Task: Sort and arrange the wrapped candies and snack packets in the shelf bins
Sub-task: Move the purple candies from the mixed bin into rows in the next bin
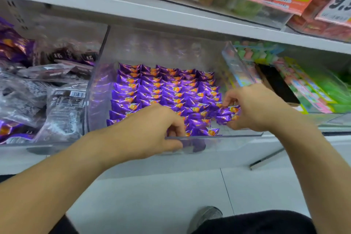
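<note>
I see purple candies [163, 91] lined in rows in the clear middle bin [224, 136]. My right hand [254, 108] pinches a few candies at the bin's right side; my left hand [152, 131] curls over its near rim.

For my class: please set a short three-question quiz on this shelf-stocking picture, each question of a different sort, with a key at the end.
1. True or false: the purple candies lie in neat rows in the clear middle bin.
2. Multiple choice: what does the right hand hold? A) a price tag B) purple wrapped candies C) a black packet
3. Fill in: the left hand rests at the bin's ____ edge.

Key: 1 true; 2 B; 3 front
</note>
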